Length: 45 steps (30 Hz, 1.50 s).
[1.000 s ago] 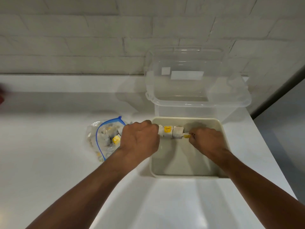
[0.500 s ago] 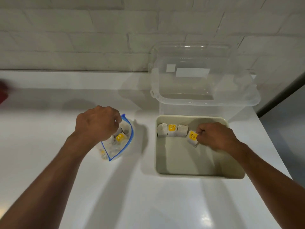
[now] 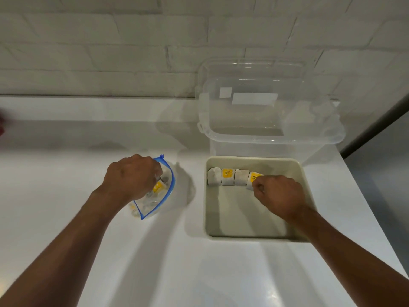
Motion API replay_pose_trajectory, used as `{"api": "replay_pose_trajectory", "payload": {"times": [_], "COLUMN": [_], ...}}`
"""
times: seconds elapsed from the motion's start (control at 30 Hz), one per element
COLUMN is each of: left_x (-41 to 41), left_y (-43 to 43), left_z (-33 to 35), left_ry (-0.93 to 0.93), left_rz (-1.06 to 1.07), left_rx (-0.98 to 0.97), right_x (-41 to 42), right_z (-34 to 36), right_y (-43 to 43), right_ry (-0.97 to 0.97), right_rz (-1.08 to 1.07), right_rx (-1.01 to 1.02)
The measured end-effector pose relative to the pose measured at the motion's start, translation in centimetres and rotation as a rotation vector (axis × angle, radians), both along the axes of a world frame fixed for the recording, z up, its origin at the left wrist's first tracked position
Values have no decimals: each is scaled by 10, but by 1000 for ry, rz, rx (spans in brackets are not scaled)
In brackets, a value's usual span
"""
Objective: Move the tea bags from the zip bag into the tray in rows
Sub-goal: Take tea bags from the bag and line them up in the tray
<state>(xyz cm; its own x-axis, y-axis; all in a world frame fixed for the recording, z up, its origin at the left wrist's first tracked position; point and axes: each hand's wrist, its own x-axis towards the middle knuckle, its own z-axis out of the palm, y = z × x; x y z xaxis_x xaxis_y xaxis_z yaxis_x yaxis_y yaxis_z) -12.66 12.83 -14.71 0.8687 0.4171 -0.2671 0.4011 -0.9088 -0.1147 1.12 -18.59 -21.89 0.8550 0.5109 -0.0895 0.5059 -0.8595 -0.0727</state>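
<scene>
Head view: a 4th tea bag (image 3: 253,179) is pinched into the tray (image 3: 254,237) row by the right hand (image 3: 278,196); the left hand (image 3: 130,178) grip inside the zip bag (image 3: 163,196) (plenty left) cannot be told.

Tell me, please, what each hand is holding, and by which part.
The right hand pinches the end tea bag by its near right edge; the left hand is in the zip bag, its grip hidden.

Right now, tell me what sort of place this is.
Probably a home kitchen: a white counter against a white brick wall, with a clear plastic storage box and tea bags lined up in a tray.
</scene>
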Motion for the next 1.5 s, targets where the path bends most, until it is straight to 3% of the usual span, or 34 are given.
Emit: {"api": "replay_pose_trajectory", "payload": {"times": [0.1,0.2,0.37,0.57,0.67,0.77,0.83,1.1,1.27,1.5], "left_x": [-4,-5,-3,-9,-18,-28,-30,-22,-26,-29], "left_y": [-6,-16,-21,-4,3,9,15,29,39,47], "left_z": [-8,-19,-24,-2,11,-4,-19,-44,-46,-38], "left_ry": [-63,-71,-110,-193,-176,-110,-104,-178,-164,-141], "left_rz": [-30,-65,-79,-1,-18,-114,-101,-73,-109,-128], "left_rx": [-19,39,22,15,75,140,129,84,4,-29], "right_x": [6,1,-37,-78,-83,-84,-84,-90,-90,-86], "right_z": [-7,1,47,81,81,73,68,46,35,33], "right_y": [9,15,53,144,179,195,198,222,231,235], "right_ry": [60,-45,-83,242,271,169,123,85,103,63], "right_rz": [-20,-49,80,440,422,368,352,279,283,250], "right_rx": [-101,-88,240,579,402,66,-25,-10,-71,-3]}}
